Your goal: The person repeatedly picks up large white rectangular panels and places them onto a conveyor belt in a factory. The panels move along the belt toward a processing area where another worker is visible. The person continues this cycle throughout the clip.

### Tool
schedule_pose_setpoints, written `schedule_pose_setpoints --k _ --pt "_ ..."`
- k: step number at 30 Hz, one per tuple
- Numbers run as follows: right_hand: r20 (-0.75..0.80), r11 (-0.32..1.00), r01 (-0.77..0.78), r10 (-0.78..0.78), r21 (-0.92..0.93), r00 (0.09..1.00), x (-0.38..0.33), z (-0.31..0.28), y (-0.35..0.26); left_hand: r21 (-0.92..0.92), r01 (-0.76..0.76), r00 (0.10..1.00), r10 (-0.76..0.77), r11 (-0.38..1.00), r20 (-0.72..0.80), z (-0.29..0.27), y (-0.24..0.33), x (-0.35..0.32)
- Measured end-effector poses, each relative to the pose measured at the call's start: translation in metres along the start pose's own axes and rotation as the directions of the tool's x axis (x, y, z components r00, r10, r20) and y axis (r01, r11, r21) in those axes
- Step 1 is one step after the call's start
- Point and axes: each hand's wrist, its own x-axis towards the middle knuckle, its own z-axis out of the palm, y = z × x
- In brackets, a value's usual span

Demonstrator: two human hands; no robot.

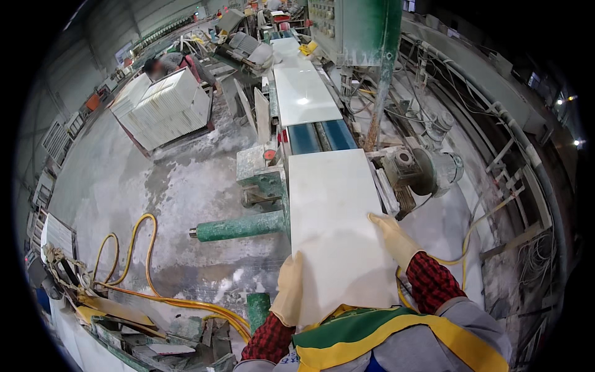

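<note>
A large white slab [334, 198], flat and smooth like a tile, lies lengthwise in front of me on the conveyor line. My left hand [289, 290], in a cream glove, holds its left edge close to my body. The right edge is gripped by my right hand [394, 239], gloved the same way and a little farther forward. Most of the fingers are hidden along the slab's sides. Past its far end show blue conveyor belts [304, 137], and beyond them another white slab [304, 93] rests on the line.
A green roller [238, 227] juts out left of the line. Yellow hoses [167, 299] loop over the wet floor near broken stone pieces [180, 338]. Right of the line sits a motor [443, 173]. A stack of slabs [164, 108] stands at far left, with a person [170, 62] behind.
</note>
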Motion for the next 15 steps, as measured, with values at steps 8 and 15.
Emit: schedule_pose_setpoints --k 8,15 --pt "0.054 0.968 0.192 -0.185 -0.164 0.981 0.025 -0.012 0.037 0.046 -0.011 0.999 0.009 0.999 0.036 0.015 0.027 0.049" --pt "0.613 0.146 -0.749 0.487 0.646 0.623 -0.022 0.009 0.105 -0.164 0.171 0.975 -0.191 0.971 -0.110 0.049 0.062 0.098"
